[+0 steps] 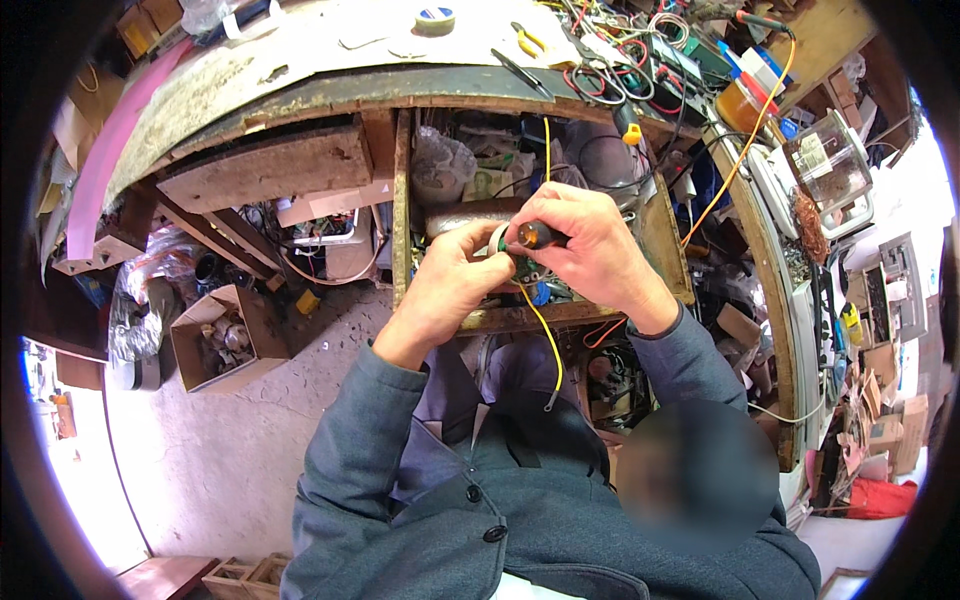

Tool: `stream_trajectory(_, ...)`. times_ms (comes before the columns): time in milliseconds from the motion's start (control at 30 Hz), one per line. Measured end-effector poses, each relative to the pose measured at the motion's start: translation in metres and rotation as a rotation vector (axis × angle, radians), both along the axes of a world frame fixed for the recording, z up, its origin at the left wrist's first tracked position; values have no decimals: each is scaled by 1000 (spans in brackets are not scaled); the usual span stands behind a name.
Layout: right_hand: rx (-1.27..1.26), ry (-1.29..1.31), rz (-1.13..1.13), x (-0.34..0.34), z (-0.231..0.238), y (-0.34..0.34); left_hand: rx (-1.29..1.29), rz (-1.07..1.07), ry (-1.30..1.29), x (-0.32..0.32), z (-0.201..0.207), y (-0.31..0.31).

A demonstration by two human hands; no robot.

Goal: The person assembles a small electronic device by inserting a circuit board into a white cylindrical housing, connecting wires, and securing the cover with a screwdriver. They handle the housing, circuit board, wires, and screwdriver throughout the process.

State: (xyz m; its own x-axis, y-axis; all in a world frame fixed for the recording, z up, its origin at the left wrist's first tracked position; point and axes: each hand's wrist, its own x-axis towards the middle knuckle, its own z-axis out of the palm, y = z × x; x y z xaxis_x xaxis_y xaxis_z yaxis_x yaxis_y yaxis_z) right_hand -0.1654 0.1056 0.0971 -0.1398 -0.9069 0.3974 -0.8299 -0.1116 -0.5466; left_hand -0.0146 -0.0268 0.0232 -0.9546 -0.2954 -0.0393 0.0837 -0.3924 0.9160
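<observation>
Orange-black tool handle: clamped in right hand | left hand: pinching small pale-rimmed part | yellow wire: dangling below

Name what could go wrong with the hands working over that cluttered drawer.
The small part pinched in the left hand could slip and get lost in the cluttered open drawer below. The dark-and-orange-handled tool in the right hand might slip and jab the left fingers close by; its tip is hidden. The yellow wire hanging toward the lap could perhaps snag on the coat.
</observation>
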Motion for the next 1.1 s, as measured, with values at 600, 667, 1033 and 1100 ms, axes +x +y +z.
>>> stream_trajectory(600,90,116,-134,10,12,-10,25,-24,36,-1,-4,-4)
stream_trajectory(667,103,140,-114,9,13,-12,40,-29,41,-2,-5,-4)
stream_trajectory(1033,64,339,-98,17,12,-7,78,-37,42,-2,-11,-6)
stream_trajectory(1100,61,362,-96,16,11,-7,69,-21,42,-1,-10,-4)
